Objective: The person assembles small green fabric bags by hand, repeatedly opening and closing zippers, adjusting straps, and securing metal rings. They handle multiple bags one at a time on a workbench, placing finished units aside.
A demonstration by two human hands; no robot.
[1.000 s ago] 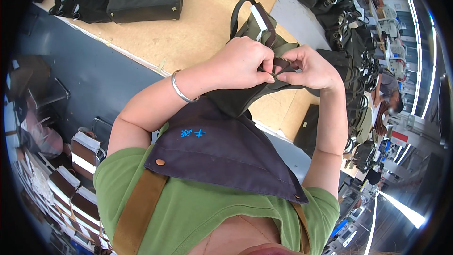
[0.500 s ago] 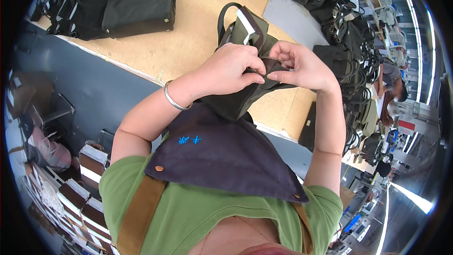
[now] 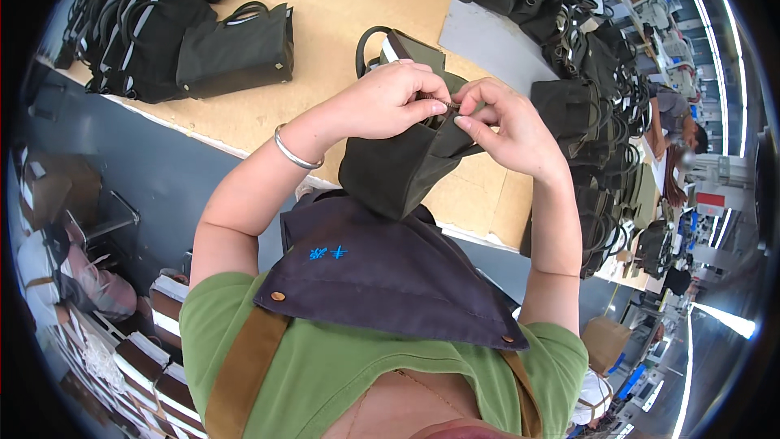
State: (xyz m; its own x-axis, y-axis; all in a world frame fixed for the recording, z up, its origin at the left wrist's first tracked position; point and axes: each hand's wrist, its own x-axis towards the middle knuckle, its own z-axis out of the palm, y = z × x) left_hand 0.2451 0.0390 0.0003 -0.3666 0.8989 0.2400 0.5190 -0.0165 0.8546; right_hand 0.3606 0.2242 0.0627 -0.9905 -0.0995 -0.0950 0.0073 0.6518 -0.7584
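A dark olive handbag [image 3: 390,167] stands tilted at the table's near edge, right in front of my apron. Its looped handle [image 3: 363,53] sticks up on the far side, beside a white strip in the opening. My left hand [image 3: 390,99] pinches the zipped upper edge of the bag, a silver bangle on its wrist. Close to it on the right, my right hand [image 3: 505,122] grips the same edge between thumb and fingers. A short stretch of zip teeth shows between the fingertips; the fingers hide the rest.
The tan worktable [image 3: 325,24] carries a finished-looking dark handbag [image 3: 236,53] at left, beside a row of black bags [image 3: 146,36]. Many dark bags [image 3: 569,114] crowd the right side. A co-worker [image 3: 678,122] is at far right. Stacked brown-and-white pieces [image 3: 166,317] lie at lower left.
My view has shifted slightly. Both hands have drawn closer together along the bag's zipped edge, and less of the open zip shows. The bag's body stands lower and more toward me.
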